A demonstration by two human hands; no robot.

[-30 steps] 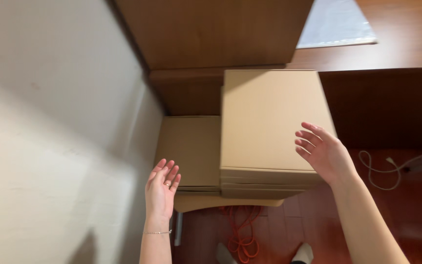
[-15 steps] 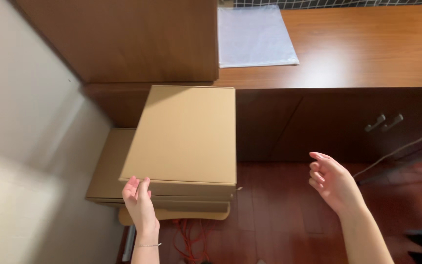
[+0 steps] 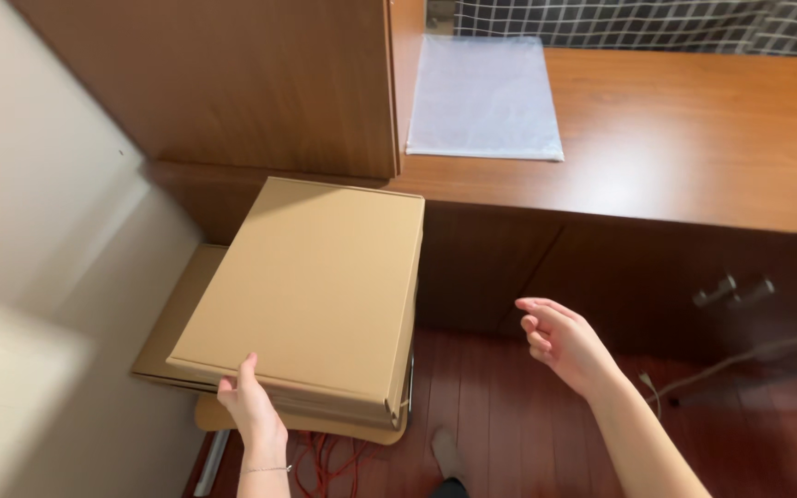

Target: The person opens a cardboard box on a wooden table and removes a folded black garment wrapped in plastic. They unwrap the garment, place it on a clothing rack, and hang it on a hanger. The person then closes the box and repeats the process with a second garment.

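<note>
the top cardboard box (image 3: pixel 311 290) lies flat on a stack of flattened cardboard (image 3: pixel 170 337), its long axis running from the near edge by the person up toward the wooden desk (image 3: pixel 694 157), turned slightly so the far end leans right. it is plain brown corrugated board, matte and smooth, a shallow rectangle with crisp corners and a folded front lip. at least two more flat sheets show beneath it, jutting out on the left and at the near edge. the stack sits low, on a seat with a metal leg, beside the pale wall and in front of the dark wood cabinet (image 3: pixel 223 83).

the left hand (image 3: pixel 253 410) pinches the box's near edge, thumb on top and fingers underneath. the right hand (image 3: pixel 565 343) hangs free over the red-brown floor, fingers loosely curled, holding nothing, well apart from the box.

one translucent plastic sleeve (image 3: pixel 483 97) lies flat on the desk. two metal handles (image 3: pixel 732 290) show on the desk front.
</note>
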